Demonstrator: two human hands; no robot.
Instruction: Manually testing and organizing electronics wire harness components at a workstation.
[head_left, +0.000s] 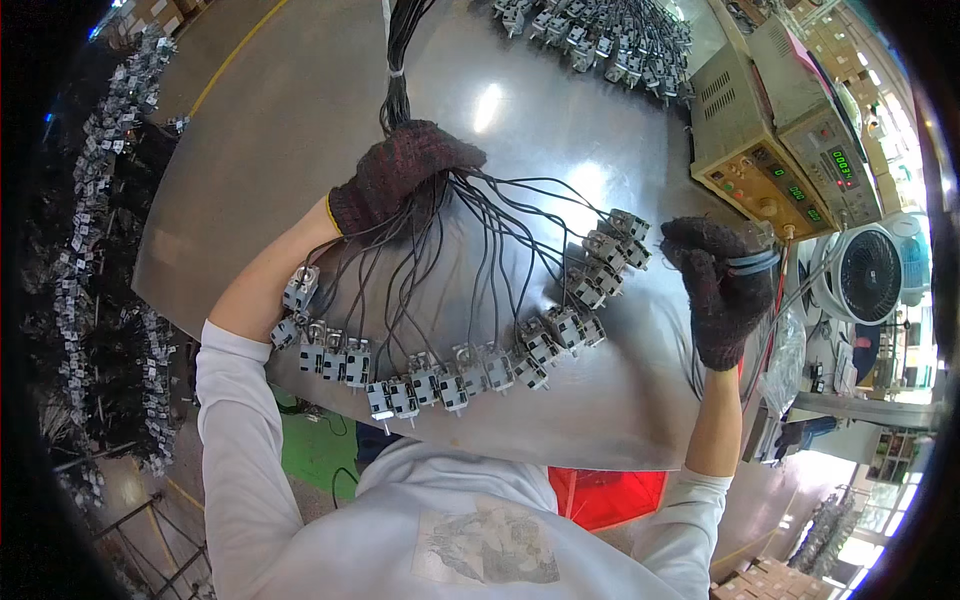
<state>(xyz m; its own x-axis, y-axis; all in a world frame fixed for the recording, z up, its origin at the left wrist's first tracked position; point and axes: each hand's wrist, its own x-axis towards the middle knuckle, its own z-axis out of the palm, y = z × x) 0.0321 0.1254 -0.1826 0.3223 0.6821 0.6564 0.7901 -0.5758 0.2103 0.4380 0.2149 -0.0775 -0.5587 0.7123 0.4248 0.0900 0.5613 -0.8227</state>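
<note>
My left hand [405,170], in a dark knitted glove, is closed around a bundle of black cables [397,105] near the middle of the metal table. Below that grip the cables fan out toward me. Their ends carry small grey box-shaped connectors [425,382], spread in a curved row from my left forearm to the right side of the table. My right hand [715,275], gloved too, is at the right, just past the end of the row. Its fingers are curled around a grey test lead [752,264]; the lead's tip is hidden. It is apart from the connectors.
Two bench instruments [765,185] with lit green digits stand at the right edge, with a small fan [868,275] beyond. More cabled connectors [610,40] lie at the table's far side. Racks of hanging connectors [80,230] fill the left.
</note>
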